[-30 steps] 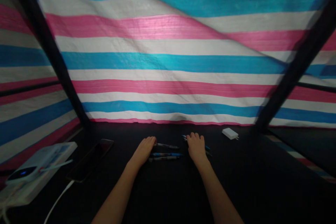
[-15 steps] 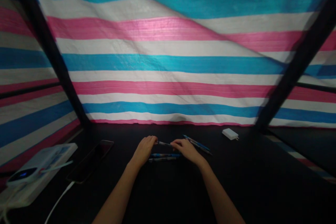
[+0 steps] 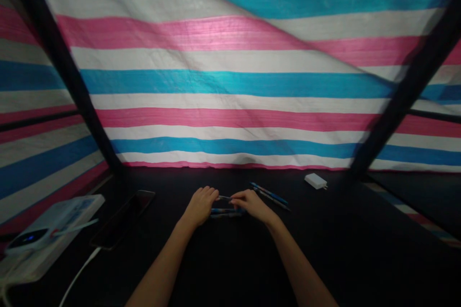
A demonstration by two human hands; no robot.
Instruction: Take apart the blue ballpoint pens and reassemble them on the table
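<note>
Striped cloth hangs behind the black tabletop, and dark posts lean at both sides. We have one thin pen between our two hands, above the middle of the tabletop. Our left hand is curled nearly closed, with its fingertips on one end of the pen. Our right hand pinches the other end between thumb and fingers.

We think the pen is light and stiff, and not easy to break. It looks smooth and round, so it could slip or roll. Its two ends are good spots for a soft pinch.

Two more pens lie side by side just on our side of it, partly hidden by our hands. Another pair of pens lies slanted just past our right hand, so we could bump them. Well apart on the right is a white plug. Off to our left are a phone and a white cord. The far edge of the tabletop meets the cloth, well past our fingers.
</note>
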